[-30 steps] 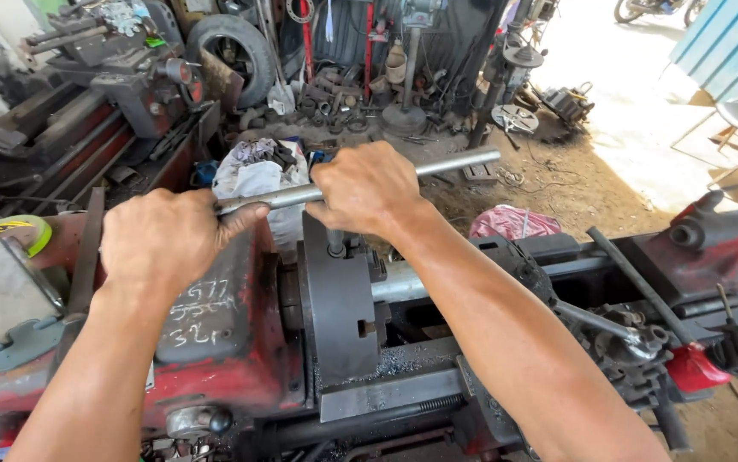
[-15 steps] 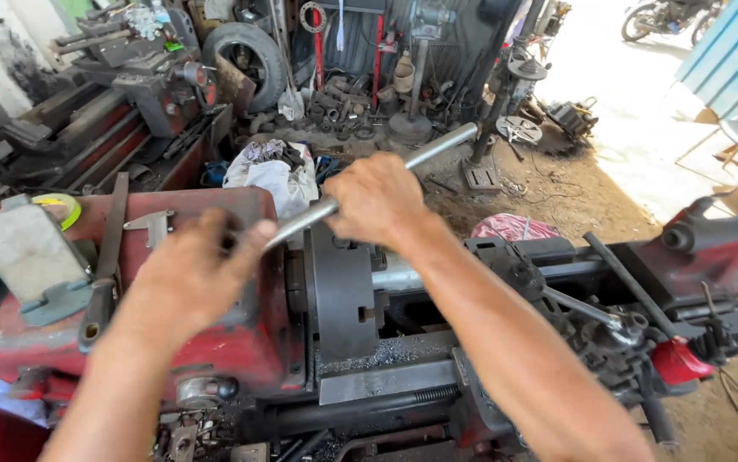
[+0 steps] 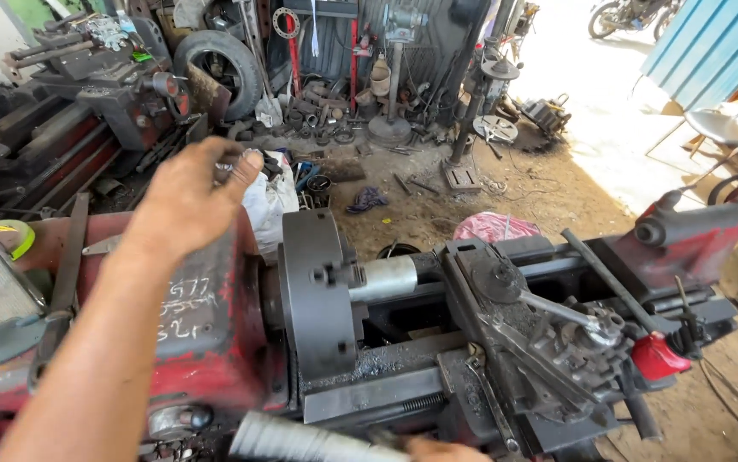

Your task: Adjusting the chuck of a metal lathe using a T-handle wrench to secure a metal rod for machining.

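Below, right hand (image 3: 437, 448) grips ribbed steel bar (image 3: 300, 440).

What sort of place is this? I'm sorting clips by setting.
Most likely a machine or repair workshop: a red lathe with a dark chuck, a tyre by the wall, and metal parts strewn over a dirt floor.

Daylit workshop, head view.
Glare washes out ground at 1 o'clock; left hand (image 3: 187, 198) motion-blurred; back wall at 12 o'clock dim.

Steel bar (image 3: 300, 441) off the chuck (image 3: 317, 295), now down low.
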